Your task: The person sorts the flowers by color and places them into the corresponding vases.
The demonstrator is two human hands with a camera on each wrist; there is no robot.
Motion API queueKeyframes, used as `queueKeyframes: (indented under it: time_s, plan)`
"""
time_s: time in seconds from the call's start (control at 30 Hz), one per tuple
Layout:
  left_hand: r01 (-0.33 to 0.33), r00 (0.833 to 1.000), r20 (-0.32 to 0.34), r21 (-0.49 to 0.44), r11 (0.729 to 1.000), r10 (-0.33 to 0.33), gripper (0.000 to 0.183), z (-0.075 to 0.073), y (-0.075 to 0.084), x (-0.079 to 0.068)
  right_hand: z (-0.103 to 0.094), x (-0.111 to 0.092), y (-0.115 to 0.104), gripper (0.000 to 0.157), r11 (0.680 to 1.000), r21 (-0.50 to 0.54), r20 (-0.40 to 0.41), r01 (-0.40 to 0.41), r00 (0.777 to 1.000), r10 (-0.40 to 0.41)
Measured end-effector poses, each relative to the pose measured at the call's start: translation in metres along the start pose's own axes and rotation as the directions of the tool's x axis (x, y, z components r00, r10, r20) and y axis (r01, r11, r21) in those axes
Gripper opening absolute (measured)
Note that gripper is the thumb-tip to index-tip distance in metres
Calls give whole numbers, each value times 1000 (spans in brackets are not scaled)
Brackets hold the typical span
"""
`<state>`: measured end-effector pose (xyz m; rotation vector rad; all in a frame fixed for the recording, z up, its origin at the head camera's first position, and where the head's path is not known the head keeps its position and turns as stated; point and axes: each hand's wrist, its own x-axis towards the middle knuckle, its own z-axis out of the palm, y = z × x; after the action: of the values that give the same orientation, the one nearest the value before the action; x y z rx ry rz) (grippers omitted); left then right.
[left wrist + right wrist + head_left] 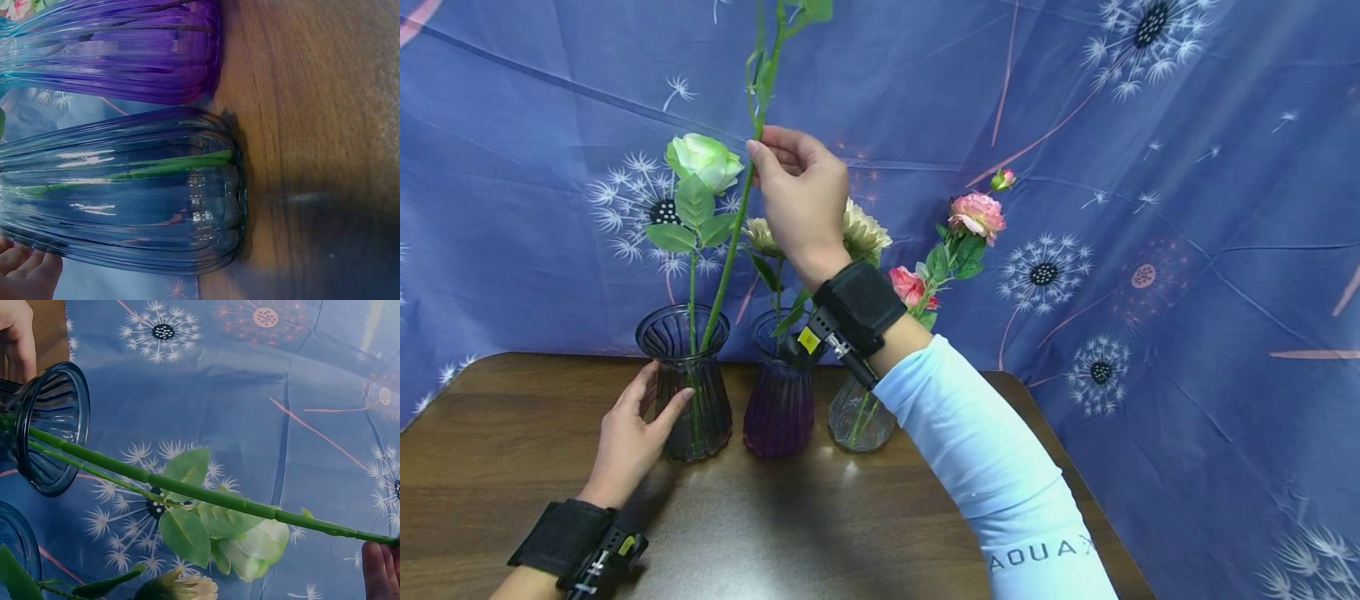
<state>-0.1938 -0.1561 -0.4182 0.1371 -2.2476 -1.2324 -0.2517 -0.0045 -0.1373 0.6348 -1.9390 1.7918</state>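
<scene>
The right hand [801,192] pinches a long green flower stem [730,242] between thumb and fingers. Its lower end slants into the mouth of a dark grey-blue ribbed glass vase [713,412]; its top runs out of the head view. Low down, the left hand [634,429] holds that vase at its left side, thumb toward the front and fingers behind. A pale green-white rose [703,160] stands in the same vase, its leaves left of the slanting stem. In the right wrist view, both stems pass through the vase's flared rim [84,419].
A purple ribbed vase [778,408] with cream flowers [863,229] stands just right, partly behind the right wrist. Farther right is a clear glass vase [861,417] with pink flowers [977,215]. All stand on a wooden table [760,533] before a blue dandelion-print cloth [1210,333].
</scene>
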Motion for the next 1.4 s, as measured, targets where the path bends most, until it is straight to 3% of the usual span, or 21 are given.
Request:
queueKeyframes:
  time_s: [0.4,1.2,1.4]
  plan:
    - [-5,1000,-18,-8,1000,5,63,2,1,1,7,-7,19,24,998,-68,71,20,997,-15]
    - [-7,1000,-7,-3,1000,7,65,1,-1,-1,17,-21,45,23,987,-158,90,-13,996,28]
    - [-6,1000,-8,-10,1000,6,64,1,-1,0,20,-25,53,22,992,-128,89,1,996,10]
